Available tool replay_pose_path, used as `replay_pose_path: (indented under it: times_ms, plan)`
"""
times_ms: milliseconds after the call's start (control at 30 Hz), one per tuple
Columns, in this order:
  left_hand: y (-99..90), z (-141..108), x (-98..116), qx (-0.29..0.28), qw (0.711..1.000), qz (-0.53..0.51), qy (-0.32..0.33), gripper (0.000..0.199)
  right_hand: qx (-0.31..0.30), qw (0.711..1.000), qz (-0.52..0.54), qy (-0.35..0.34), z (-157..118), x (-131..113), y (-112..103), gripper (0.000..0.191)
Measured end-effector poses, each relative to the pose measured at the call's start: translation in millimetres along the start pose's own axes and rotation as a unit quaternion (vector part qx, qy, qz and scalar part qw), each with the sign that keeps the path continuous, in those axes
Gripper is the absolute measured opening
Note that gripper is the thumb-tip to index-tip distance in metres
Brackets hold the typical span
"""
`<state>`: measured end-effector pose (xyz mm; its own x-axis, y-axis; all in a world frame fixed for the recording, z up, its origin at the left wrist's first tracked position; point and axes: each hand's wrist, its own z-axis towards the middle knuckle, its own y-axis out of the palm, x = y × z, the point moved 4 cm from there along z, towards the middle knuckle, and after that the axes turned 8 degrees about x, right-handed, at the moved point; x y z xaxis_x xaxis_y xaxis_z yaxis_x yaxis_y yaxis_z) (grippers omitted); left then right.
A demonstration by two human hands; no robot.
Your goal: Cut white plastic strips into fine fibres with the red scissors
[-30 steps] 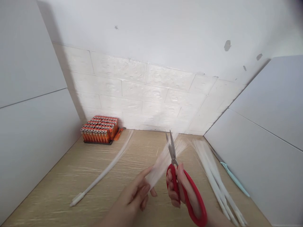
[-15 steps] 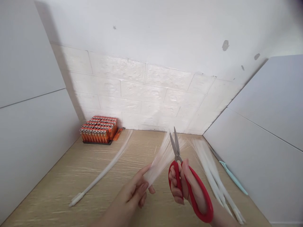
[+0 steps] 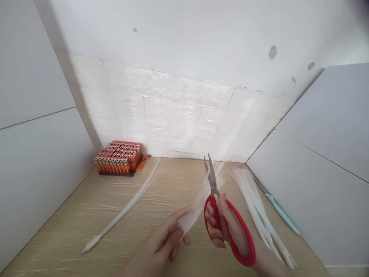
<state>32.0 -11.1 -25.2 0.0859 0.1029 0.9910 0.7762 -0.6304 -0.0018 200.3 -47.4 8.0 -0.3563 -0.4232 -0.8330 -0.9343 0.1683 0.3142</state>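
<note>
My left hand (image 3: 163,238) pinches the lower end of a tuft of fine white fibres (image 3: 198,206), which fans upward and to the right. My right hand (image 3: 230,231) grips red-handled scissors (image 3: 211,181) through the loops, with the steel blades slightly apart and pointing up. The blades stand just right of the tuft's upper part. A long white fibre bundle (image 3: 123,207) lies on the table left of my hands, and several more white bundles (image 3: 259,211) lie to their right.
A black tray of orange disposable lighters (image 3: 118,159) stands at the back left, with one loose orange lighter (image 3: 142,163) beside it. A pale blue-handled tool (image 3: 281,215) lies along the right panel (image 3: 317,154). White panels and a brick-textured wall (image 3: 173,111) surround the wooden table (image 3: 86,215).
The whole scene has drifted slightly left in view as my head turned. My right hand and the scissors have risen, and the fibre tuft now looks narrower.
</note>
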Motion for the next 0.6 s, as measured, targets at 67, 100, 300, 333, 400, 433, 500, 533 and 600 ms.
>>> replay_pose_path:
  times_ms: [67, 100, 300, 333, 400, 433, 500, 533, 600]
  plan:
    - [0.1, 0, -1, -0.007, 1.0, -0.003, 0.001, 0.067, -0.004, 1.0, 0.001, 0.014, 1, 2, -1, 0.095]
    - [0.0, 1, -1, -0.008, 1.0, -0.004, 0.0, 0.068, -0.01, 1.0, 0.001, 0.02, 2, 3, -2, 0.095]
    - [-0.1, 1, 0, 0.0, 1.0, -0.012, -0.001, 0.068, -0.031, 0.999, 0.005, 0.01, 7, 7, -4, 0.092]
    - [0.3, 1, -1, -0.001, 1.0, -0.015, -0.003, 0.069, -0.033, 0.999, 0.005, 0.009, 6, 7, -4, 0.092]
    - [0.3, 1, -3, 0.003, 1.0, -0.023, -0.005, 0.071, -0.024, 1.0, 0.001, 0.0, 5, 4, -1, 0.093]
    - [-0.2, 1, -3, 0.006, 1.0, -0.028, -0.005, 0.072, -0.016, 1.0, -0.003, -0.01, 5, 2, 0, 0.094]
    - [-2.3, 2, -3, 0.022, 0.999, -0.039, -0.003, 0.073, -0.005, 0.999, -0.01, -0.041, 3, -2, 2, 0.096]
    - [-3.7, 3, -2, 0.029, 0.999, -0.044, -0.001, 0.075, 0.001, 0.998, -0.016, -0.061, 3, -4, 3, 0.096]
    - [-6.4, 5, 2, 0.043, 0.998, -0.054, 0.002, 0.076, 0.018, 0.994, -0.03, -0.106, 3, -7, 1, 0.092]
